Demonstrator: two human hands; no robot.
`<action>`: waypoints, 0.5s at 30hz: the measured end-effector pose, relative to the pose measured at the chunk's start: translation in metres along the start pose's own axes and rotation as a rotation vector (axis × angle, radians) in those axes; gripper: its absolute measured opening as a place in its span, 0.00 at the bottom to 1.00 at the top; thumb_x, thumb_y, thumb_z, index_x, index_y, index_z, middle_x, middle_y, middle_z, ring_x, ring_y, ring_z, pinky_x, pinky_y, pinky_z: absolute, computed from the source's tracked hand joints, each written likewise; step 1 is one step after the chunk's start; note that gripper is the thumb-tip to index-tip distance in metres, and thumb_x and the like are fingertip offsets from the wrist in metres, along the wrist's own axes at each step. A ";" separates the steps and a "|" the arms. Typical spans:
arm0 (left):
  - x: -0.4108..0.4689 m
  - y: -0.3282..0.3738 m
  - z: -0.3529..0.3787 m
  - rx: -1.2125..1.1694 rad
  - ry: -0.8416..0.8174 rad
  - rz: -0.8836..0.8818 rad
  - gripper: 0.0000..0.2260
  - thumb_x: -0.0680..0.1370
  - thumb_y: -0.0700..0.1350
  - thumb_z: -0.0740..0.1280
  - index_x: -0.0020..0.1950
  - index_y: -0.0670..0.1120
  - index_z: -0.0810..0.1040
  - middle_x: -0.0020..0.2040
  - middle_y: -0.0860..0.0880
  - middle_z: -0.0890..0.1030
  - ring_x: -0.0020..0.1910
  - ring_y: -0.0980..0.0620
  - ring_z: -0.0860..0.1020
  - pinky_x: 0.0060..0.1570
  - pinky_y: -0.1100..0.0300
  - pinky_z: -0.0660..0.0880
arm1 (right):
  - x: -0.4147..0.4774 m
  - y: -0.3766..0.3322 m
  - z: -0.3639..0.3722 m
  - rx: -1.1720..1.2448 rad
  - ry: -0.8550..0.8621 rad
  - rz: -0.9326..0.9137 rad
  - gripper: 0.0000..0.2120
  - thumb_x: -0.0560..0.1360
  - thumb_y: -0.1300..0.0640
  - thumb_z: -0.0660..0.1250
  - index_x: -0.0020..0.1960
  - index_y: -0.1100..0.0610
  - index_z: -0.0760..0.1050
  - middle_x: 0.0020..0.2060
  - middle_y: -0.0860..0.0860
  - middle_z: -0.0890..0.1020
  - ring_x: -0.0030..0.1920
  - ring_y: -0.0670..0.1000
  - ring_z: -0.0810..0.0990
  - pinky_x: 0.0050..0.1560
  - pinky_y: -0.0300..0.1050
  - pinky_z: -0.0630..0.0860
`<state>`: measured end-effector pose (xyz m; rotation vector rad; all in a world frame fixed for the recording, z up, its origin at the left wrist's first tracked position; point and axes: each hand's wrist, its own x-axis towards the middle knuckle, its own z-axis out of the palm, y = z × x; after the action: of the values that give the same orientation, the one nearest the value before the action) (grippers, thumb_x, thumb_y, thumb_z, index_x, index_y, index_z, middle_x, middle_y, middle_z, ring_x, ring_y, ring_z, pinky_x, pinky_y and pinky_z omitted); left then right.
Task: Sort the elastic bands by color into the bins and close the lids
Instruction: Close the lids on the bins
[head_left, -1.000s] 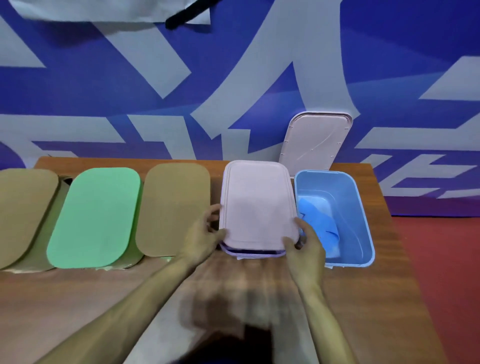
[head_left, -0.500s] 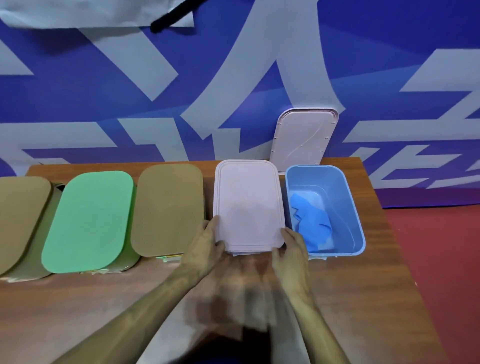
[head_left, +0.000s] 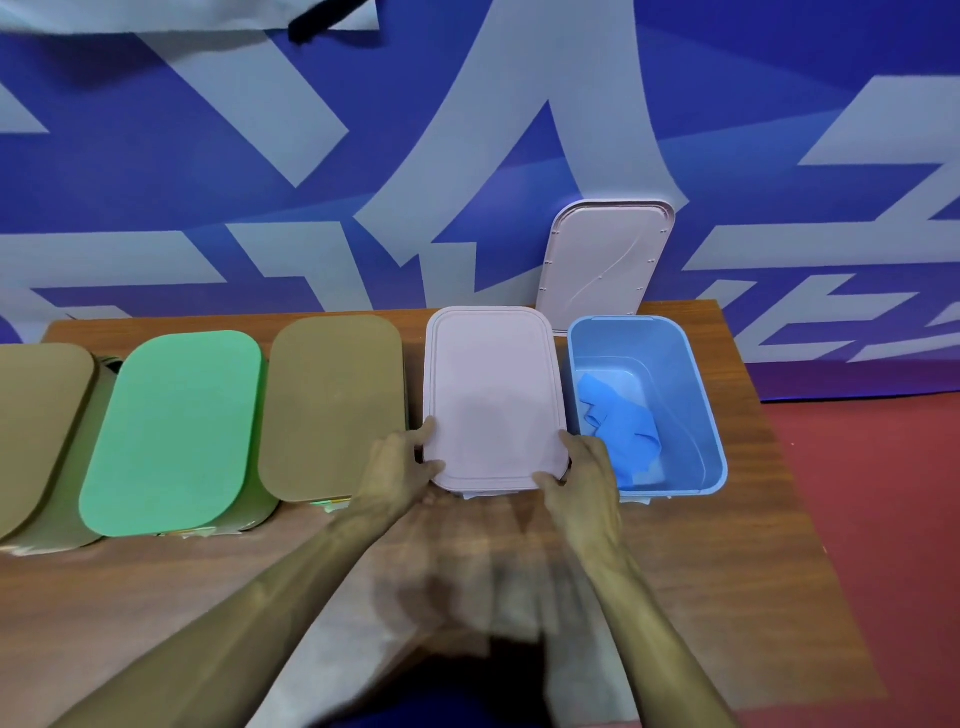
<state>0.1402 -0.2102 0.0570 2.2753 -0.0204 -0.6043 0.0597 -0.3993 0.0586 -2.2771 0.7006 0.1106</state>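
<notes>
Far left of the frame: a tan lid (head_left: 36, 431) lying over an olive bin, a little askew. Beside it a green lid (head_left: 171, 431) down on its bin, then a second tan lid (head_left: 332, 405), likewise down. Just right of centre, a pale lilac lid (head_left: 493, 400) laid flat on the fourth bin, hiding nearly all of that bin. Gripped at its two near corners: left hand (head_left: 400, 467) at the near left corner, fingers (head_left: 435, 464) clamped on the rim, thumb up along the side edge; right hand (head_left: 587, 473) mirrored at the near right corner, fingers clamped on the same lid. Judged from this: closing of the fourth bin in hand, lid seated but perhaps not yet pressed home all round. Further right, just beside it, the blue bin (head_left: 696, 405), open, with a blue elastic band (head_left: 618, 431) crumpled on its floor toward the near left. Behind that bin, toward the upper right, a spare pale lid (head_left: 608, 260) leaning upright against the patterned wall. All bins in one row on a wooden table (head_left: 727, 571). Next move, most likely: release the lilac lid, reach back for the leaning lid, bring it forward without nudging the blue bin, set it square on the rim and press at the corners.
</notes>
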 end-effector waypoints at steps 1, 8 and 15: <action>0.002 0.001 -0.002 0.061 -0.017 0.003 0.25 0.75 0.37 0.68 0.72 0.45 0.68 0.49 0.41 0.81 0.31 0.43 0.79 0.38 0.53 0.80 | 0.001 0.000 -0.002 -0.019 -0.016 0.004 0.29 0.75 0.58 0.69 0.73 0.58 0.64 0.65 0.52 0.68 0.65 0.52 0.71 0.65 0.42 0.67; 0.015 0.046 -0.027 0.574 -0.251 -0.009 0.09 0.76 0.45 0.65 0.50 0.40 0.74 0.42 0.42 0.79 0.43 0.40 0.78 0.33 0.59 0.69 | 0.020 -0.008 -0.028 -0.267 -0.001 -0.112 0.16 0.76 0.56 0.63 0.64 0.56 0.73 0.62 0.52 0.71 0.54 0.56 0.77 0.51 0.48 0.74; 0.048 0.104 -0.058 0.458 -0.234 0.130 0.13 0.78 0.49 0.64 0.61 0.46 0.78 0.56 0.47 0.81 0.54 0.49 0.79 0.57 0.58 0.74 | 0.081 -0.033 -0.081 -0.294 0.142 -0.269 0.14 0.76 0.59 0.63 0.62 0.56 0.74 0.64 0.52 0.69 0.44 0.58 0.79 0.44 0.48 0.71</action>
<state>0.2253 -0.2537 0.1424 2.5973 -0.4598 -0.8620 0.1347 -0.4720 0.1159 -2.6597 0.4659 -0.0825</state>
